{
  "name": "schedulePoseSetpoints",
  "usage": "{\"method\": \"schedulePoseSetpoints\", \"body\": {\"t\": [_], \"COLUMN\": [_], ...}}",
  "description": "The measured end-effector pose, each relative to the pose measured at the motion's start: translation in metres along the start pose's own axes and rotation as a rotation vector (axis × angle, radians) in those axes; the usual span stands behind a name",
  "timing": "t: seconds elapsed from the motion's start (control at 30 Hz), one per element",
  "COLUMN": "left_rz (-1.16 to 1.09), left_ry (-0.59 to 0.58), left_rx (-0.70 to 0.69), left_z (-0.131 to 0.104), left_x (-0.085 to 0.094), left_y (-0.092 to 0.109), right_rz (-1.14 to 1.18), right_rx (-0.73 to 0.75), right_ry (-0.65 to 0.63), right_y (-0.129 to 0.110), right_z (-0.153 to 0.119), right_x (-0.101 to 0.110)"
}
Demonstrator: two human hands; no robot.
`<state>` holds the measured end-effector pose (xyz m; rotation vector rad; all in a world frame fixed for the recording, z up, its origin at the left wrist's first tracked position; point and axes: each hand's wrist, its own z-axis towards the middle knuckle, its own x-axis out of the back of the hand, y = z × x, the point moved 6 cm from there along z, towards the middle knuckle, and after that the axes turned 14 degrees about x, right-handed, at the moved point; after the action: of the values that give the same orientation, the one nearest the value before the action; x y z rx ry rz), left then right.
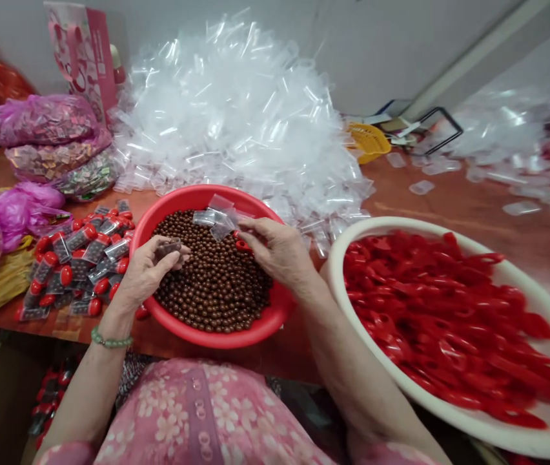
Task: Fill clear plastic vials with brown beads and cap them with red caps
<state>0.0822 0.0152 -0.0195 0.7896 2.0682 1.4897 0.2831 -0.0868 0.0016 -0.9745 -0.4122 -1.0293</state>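
My left hand (152, 268) is closed around a small clear tube (168, 247) that looks dark with brown beads inside, held over the left side of a red basin (217, 339). Small round brown beads (212, 284) fill much of the basin. Over its right side, my right hand (275, 248) has its fingers pinched together, with a small red plastic cap (243, 245) showing under them. Several empty clear tubes (219, 216) lie on the beads by my right fingertips; whether the fingers touch them is hard to tell.
Filled tubes with red caps (81, 252) are heaped left of the basin. A big pile of clear tubes (236, 110) rises behind it. A white tub (359, 323) of red plastic pieces (439, 323) stands right. Pink bags (47, 123) and a yellow basket (369, 142) sit further back.
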Motion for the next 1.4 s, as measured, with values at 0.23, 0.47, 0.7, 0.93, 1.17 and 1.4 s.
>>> {"method": "schedulePoseSetpoints", "body": {"t": [0.23,0.47,0.7,0.93,1.17,1.4], "left_rz": [-0.189,-0.25,-0.247,-0.249,-0.202,-0.149], "left_ry": [-0.182,-0.25,-0.258,-0.279,-0.299,-0.306], "left_rx": [0.067,0.06,0.099,0.124,0.135,0.049], "left_z": [-0.009,-0.019,-0.02,-0.017,-0.014,-0.011], "left_x": [-0.023,-0.024,-0.025,-0.029,-0.033,-0.031], "left_y": [-0.007,0.004,-0.002,-0.009,-0.012,-0.012], "right_rz": [-0.388,-0.521,-0.499,0.396,0.55,0.447], "right_rx": [-0.039,0.003,-0.001,-0.12,0.028,0.128], "right_ry": [-0.548,-0.598,-0.441,0.091,0.142,0.073], "right_y": [0.033,0.033,0.027,-0.027,-0.073,-0.083], "right_z": [-0.018,-0.022,-0.024,-0.007,0.016,0.018], "right_x": [-0.029,-0.036,-0.025,0.001,-0.011,-0.026]}}
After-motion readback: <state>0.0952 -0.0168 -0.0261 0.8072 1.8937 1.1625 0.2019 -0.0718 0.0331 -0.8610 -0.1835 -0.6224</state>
